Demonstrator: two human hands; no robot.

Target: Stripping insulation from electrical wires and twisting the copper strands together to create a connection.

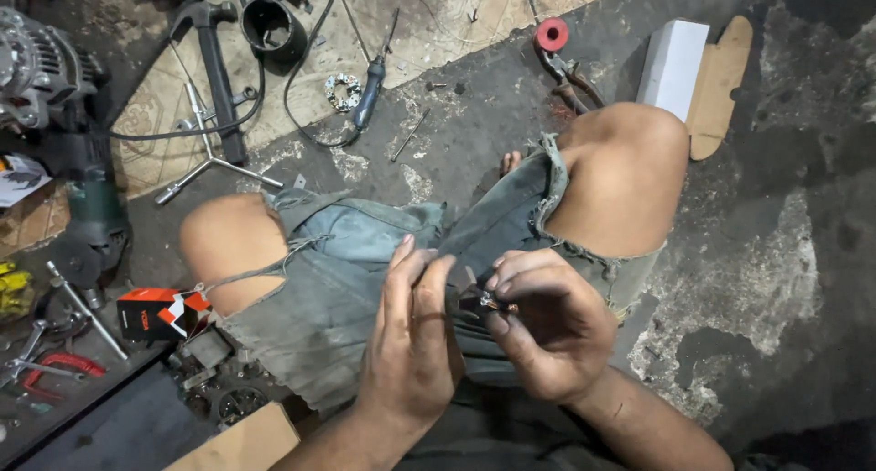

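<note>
While I look down, I see my two hands close together over my lap, and a small metal part sits right between them. My right hand pinches it with the finger and thumb tips. My left hand stands upright just beside it, fingers straight and pressed together, touching the same spot. The part is tiny, dark and shiny with a bit of copper colour. I cannot tell which way its long side runs, because the fingers hide most of it. Both hands are equally near it.

Under the hands are my frayed blue denim shorts, soft and worn.

By my left knee lies a small orange and black box on the rough, cracked grey floor. Further out lies a dark green power tool and a shiny cross-shaped wrench. Beyond that are a black hammer, a screwdriver with a dark grip, a red roll and a white box.
</note>
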